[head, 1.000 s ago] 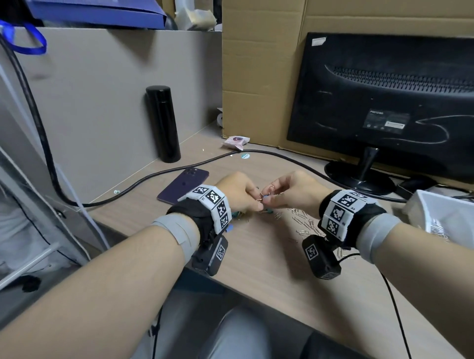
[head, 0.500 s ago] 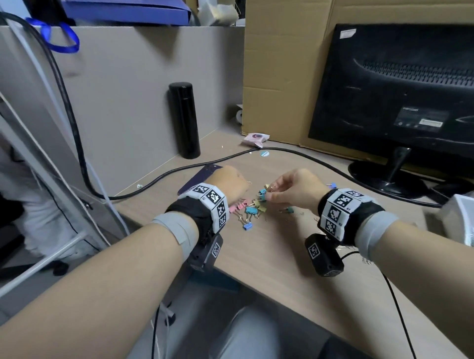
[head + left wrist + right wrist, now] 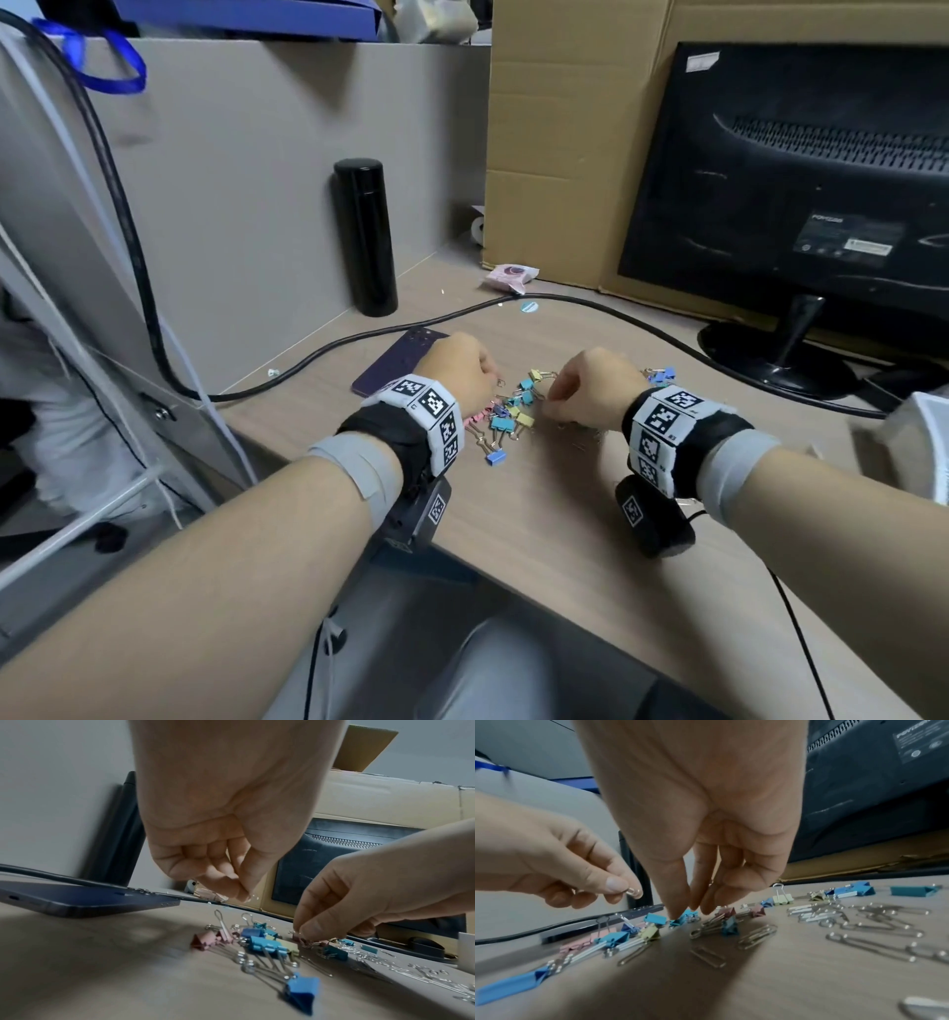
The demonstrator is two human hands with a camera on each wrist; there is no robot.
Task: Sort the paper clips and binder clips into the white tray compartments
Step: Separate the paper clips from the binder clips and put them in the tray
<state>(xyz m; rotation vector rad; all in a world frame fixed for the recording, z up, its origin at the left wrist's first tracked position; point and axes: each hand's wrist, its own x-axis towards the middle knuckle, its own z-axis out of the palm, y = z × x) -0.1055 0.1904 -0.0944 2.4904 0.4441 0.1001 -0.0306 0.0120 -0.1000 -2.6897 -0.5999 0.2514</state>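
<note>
Coloured binder clips (image 3: pixel 513 416) lie in a loose pile on the desk between my hands, with silver paper clips (image 3: pixel 859 923) scattered to their right. My left hand (image 3: pixel 493 383) hovers just above the pile's left side, and its thumb and forefinger pinch a small silver paper clip (image 3: pixel 634 892). My right hand (image 3: pixel 686 913) reaches down into the pile, thumb and fingertips closing on a small teal binder clip (image 3: pixel 680 920) that lies on the desk. A corner of the white tray (image 3: pixel 924 442) shows at the right edge; its compartments are out of view.
A purple phone (image 3: pixel 395 360) lies just left of my left hand. Behind it stands a black flask (image 3: pixel 365 236), and a black cable (image 3: pixel 590 303) crosses the desk behind the pile. A monitor (image 3: pixel 801 180) and a cardboard box (image 3: pixel 565 128) close off the back.
My hands, joined fingertip to fingertip a second ago, have parted. The left keeps a paper clip raised; the right has dropped onto the pile of binder clips.
</note>
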